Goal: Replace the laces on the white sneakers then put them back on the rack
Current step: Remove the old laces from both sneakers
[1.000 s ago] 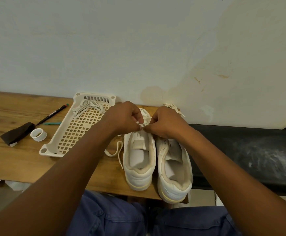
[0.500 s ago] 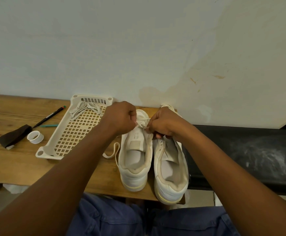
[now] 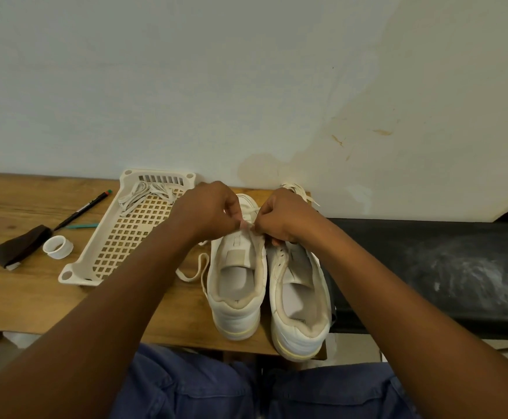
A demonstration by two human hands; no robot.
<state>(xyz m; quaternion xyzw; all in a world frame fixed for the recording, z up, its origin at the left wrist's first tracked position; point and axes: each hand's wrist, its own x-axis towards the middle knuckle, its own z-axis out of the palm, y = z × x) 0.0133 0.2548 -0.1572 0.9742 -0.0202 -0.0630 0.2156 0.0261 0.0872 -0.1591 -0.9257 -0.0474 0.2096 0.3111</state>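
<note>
Both hands are meeting above the front of the left white leather sneaker (image 3: 236, 285), which is standing on the wooden worktop (image 3: 28, 294) with its heel toward the person. The left hand (image 3: 208, 211) is curling its fingers and pinching a flat white lace (image 3: 248, 225) between thumb and forefinger; the right hand (image 3: 287, 217) is pinching the same lace just beside it, so the fingertips of the two hands are almost touching. Directly beneath them the sneaker's tongue and eyelets are lying. The slack of the lace is trailing down below the left hand onto the worktop, forming a loop beside the sneaker's outer wall. The right white leather sneaker (image 3: 301, 300) is sitting under the right wrist, touching its mate side by side. Beyond the left hand, a cream perforated plastic rack tray (image 3: 119, 243) is lying flat, with a bundle of white laces (image 3: 146, 193) at its far end. Farther out from the left hand are lying a small white ring-shaped roll (image 3: 58, 247), a dark brown folded cloth (image 3: 19, 247) and a black pen (image 3: 81, 210).
</note>
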